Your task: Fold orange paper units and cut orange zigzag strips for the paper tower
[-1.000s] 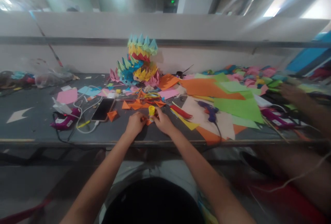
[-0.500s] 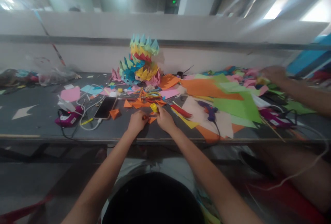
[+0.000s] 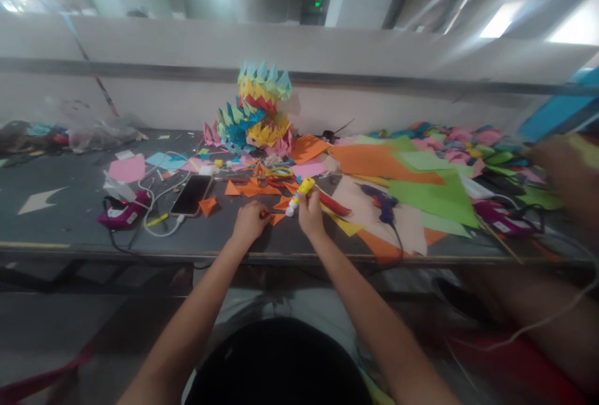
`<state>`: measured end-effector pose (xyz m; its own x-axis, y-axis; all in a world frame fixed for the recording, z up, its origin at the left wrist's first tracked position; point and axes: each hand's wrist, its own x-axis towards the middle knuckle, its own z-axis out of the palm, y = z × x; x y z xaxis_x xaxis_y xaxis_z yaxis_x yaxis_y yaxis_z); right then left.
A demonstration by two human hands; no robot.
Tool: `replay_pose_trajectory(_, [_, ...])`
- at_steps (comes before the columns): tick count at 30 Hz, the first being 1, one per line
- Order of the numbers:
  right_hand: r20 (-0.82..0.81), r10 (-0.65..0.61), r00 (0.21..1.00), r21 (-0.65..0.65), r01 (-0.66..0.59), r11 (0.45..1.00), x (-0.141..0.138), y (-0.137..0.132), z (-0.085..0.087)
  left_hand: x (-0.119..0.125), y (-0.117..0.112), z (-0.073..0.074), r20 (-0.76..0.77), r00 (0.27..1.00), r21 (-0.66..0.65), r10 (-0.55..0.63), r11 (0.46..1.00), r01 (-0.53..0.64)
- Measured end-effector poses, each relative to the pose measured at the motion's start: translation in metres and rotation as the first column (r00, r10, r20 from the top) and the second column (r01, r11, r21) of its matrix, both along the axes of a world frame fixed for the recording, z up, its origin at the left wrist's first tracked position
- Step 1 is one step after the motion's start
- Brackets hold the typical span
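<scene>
My right hand point(image 3: 311, 214) is closed around a yellow glue stick point(image 3: 305, 186), which slants with its white end down toward the table. To the left of it, my left hand point(image 3: 250, 220) pinches a small orange paper piece point(image 3: 277, 219) low over the tabletop; the fingertips partly hide it. More orange paper pieces point(image 3: 253, 189) lie just beyond both hands. A folded orange piece point(image 3: 208, 206) rests near my left hand, next to a phone point(image 3: 191, 195).
A colourful folded-paper model point(image 3: 257, 112) stands at the back. To the right are paper sheets point(image 3: 430, 196), a glue gun point(image 3: 381, 201) with its cord, and a co-worker's blurred hand point(image 3: 561, 174). Purple power strips point(image 3: 122, 211) with cables sit on the table point(image 3: 56, 224).
My right hand has moved right, away from the left hand, and the glue stick now shows at more of its length. The co-worker's hand has come nearer the table's front.
</scene>
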<state>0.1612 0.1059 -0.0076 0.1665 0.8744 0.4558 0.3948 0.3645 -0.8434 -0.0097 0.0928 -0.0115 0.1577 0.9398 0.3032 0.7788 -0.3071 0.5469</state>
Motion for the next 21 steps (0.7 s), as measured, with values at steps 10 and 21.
replay_pose_trajectory(10, [-0.003, 0.075, 0.997, 0.013, -0.075, 0.997, 0.007, 0.004, -0.002, 0.001, -0.002, 0.003, 0.039, 0.999, -0.012, -0.007, 1.0, 0.007])
replay_pose_trajectory(21, [0.312, 0.199, 0.929, -0.14, -0.163, 0.977, 0.007, -0.008, -0.001, 0.001, -0.002, 0.004, -0.002, 1.0, -0.024, 0.001, 1.0, -0.001])
